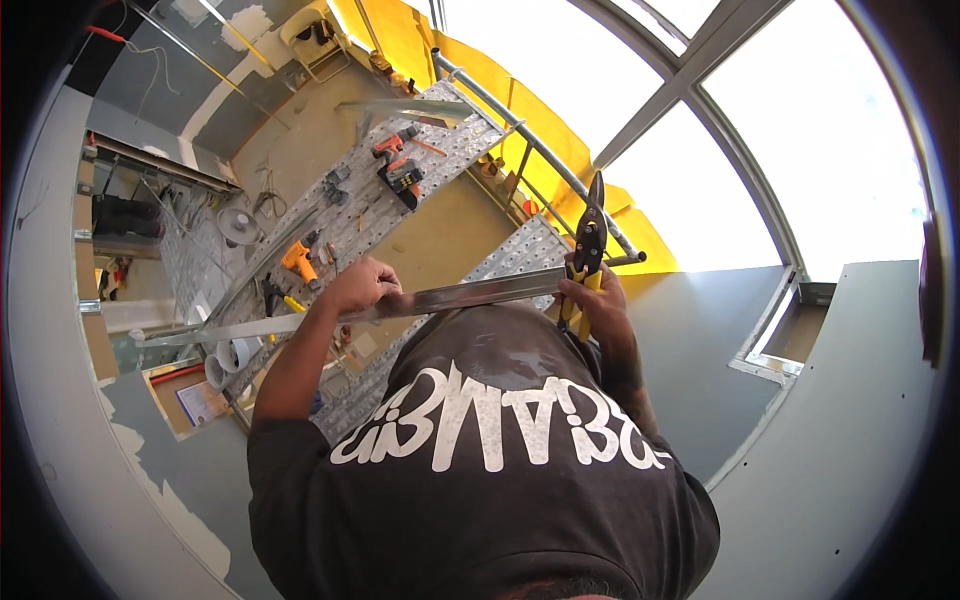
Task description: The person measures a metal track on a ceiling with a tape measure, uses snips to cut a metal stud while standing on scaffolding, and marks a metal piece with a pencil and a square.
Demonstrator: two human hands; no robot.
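A long, shiny metal channel [470,295] lies crosswise in front of my chest, its far left end reaching out past my left forearm. My left hand [366,286] is closed around it left of its middle. In my right hand [603,302] is a pair of tin snips [592,232] with yellow handles, held upright with the dark jaws pointing up and looking closed. The channel's right end meets my right hand beside the snips; whether those fingers also pinch it is hard to see.
Perforated metal scaffold planks [440,165] hold a red-and-black drill [400,175], an orange drill [299,262] and other hand tools. A steel guard rail [550,155] runs before yellow sheeting [655,235] and large windows at right. The brown floor [440,240] lies lower, beyond the planks.
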